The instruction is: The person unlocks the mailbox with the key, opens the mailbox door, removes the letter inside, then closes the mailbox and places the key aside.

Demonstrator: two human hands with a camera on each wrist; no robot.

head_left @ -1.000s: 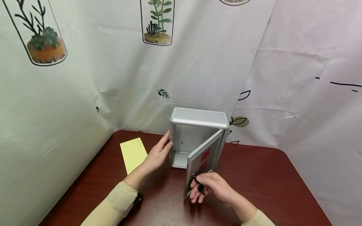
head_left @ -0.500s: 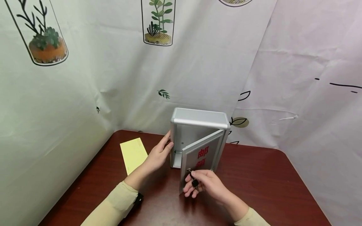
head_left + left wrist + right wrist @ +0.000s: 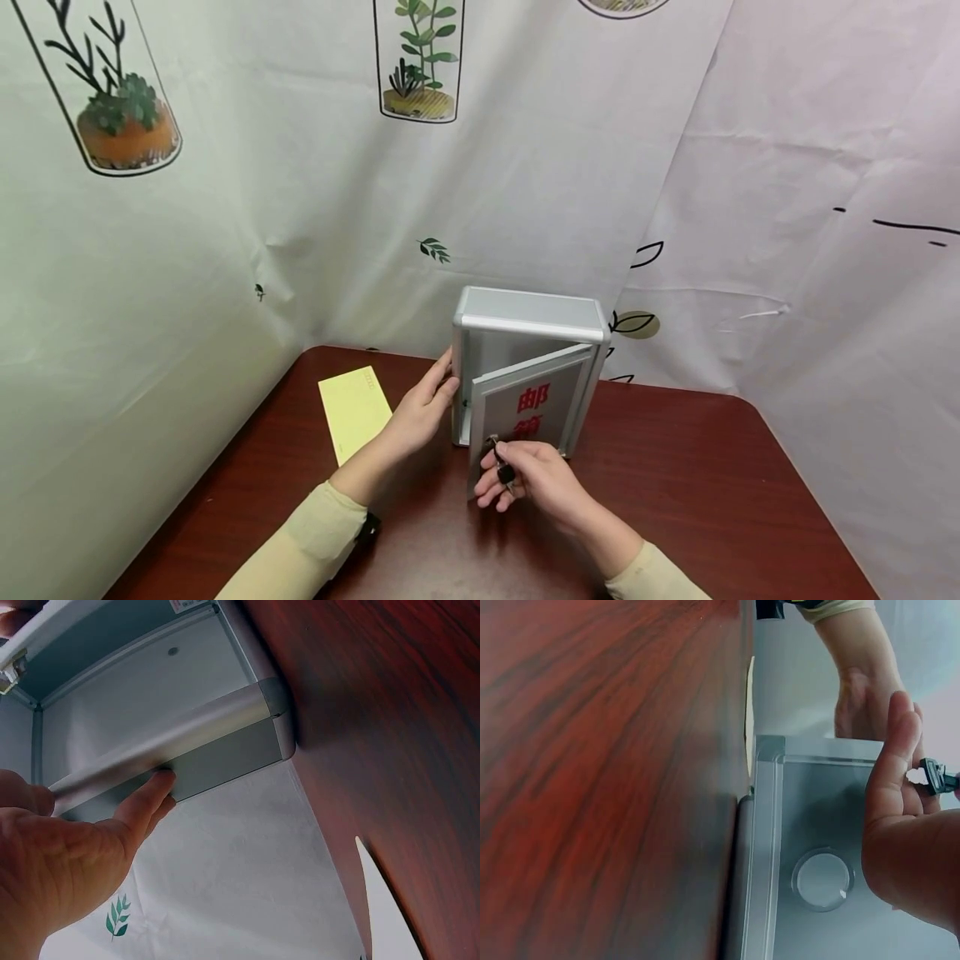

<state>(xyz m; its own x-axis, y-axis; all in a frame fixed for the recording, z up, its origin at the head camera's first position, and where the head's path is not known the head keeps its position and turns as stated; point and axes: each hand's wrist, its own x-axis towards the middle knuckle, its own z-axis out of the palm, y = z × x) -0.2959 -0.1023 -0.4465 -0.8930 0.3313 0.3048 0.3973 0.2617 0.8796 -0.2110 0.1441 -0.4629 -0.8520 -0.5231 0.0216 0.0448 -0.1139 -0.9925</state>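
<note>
A silver metal mailbox (image 3: 531, 308) with a clear round window-like disc (image 3: 823, 881) low on its door stands upright on the table. Its door (image 3: 558, 400), marked with red characters, is hinged at the right and stands partway open. My left hand (image 3: 423, 412) rests against the box's left side, fingers extended along it and thumb by the front edge, as the left wrist view also shows. With thumb and index finger, my right hand (image 3: 536, 483) pinches a key at the door's lock (image 3: 492, 440). A second black-headed key (image 3: 506, 473) dangles below, over the other fingers.
A yellow envelope (image 3: 354, 412) lies flat on the dark red table (image 3: 675, 492), left of the mailbox and beside my left forearm. Behind the table hangs a white cloth backdrop (image 3: 337, 208) printed with plants.
My right hand has moved left and slightly back, swinging the door further toward the box so its opening is narrower. My left hand and the envelope stay in place.
</note>
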